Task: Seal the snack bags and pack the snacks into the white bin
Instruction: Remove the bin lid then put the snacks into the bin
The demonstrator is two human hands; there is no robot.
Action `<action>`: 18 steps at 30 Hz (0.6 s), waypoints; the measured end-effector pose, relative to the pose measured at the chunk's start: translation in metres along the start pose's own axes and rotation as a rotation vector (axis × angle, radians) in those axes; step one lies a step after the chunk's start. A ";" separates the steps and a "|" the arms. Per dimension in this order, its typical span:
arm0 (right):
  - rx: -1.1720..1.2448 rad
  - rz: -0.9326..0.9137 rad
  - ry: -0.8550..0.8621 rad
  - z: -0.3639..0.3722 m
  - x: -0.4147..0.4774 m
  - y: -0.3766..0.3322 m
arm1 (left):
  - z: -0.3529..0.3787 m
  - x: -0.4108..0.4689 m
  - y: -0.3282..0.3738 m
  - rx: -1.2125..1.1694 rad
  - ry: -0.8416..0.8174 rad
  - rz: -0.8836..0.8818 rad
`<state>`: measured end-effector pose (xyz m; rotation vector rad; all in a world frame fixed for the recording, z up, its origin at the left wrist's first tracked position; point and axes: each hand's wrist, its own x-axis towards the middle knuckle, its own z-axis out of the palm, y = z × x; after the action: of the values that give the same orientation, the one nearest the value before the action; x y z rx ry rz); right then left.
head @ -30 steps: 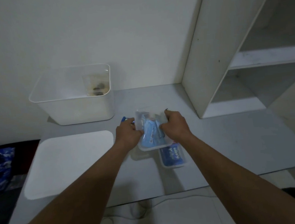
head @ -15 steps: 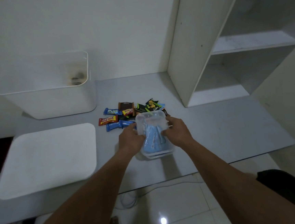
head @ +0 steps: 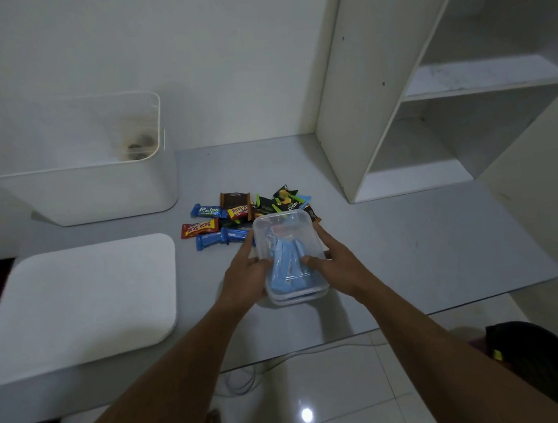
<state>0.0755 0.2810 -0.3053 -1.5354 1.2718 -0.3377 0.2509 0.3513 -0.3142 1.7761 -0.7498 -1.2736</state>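
Note:
A clear plastic container [head: 286,231] with light-blue snack packets [head: 287,268] inside sits stacked on a second clear container [head: 298,298] on the grey table. My left hand [head: 246,275] grips its left side and my right hand [head: 332,260] grips its right side, with both thumbs on top. The white bin [head: 77,192] stands at the back left, with some dark items inside near its right corner. A pile of several wrapped snack bars [head: 237,211] lies just behind the container.
A flat white lid [head: 76,306] lies on the table's left part. A white shelf unit [head: 429,97] stands at the back right. The table's front edge [head: 382,327] runs below my forearms. A dark chair seat [head: 547,366] is at the lower right.
My hands have lowered the held container onto the second one that lay on the table. The view has shifted, and the pile of snack bars now shows behind it.

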 end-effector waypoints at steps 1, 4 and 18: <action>0.017 0.006 -0.008 -0.001 -0.001 -0.003 | -0.002 0.000 0.003 -0.004 0.001 -0.009; 0.068 -0.002 -0.022 -0.006 -0.006 -0.019 | -0.013 -0.004 0.015 -0.025 0.023 -0.010; 0.079 -0.159 -0.114 0.011 -0.005 -0.218 | -0.154 -0.049 0.147 -0.058 0.174 0.155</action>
<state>0.1992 0.2623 -0.1258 -1.5695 1.0391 -0.3917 0.3802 0.3597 -0.1383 1.7213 -0.7282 -1.0146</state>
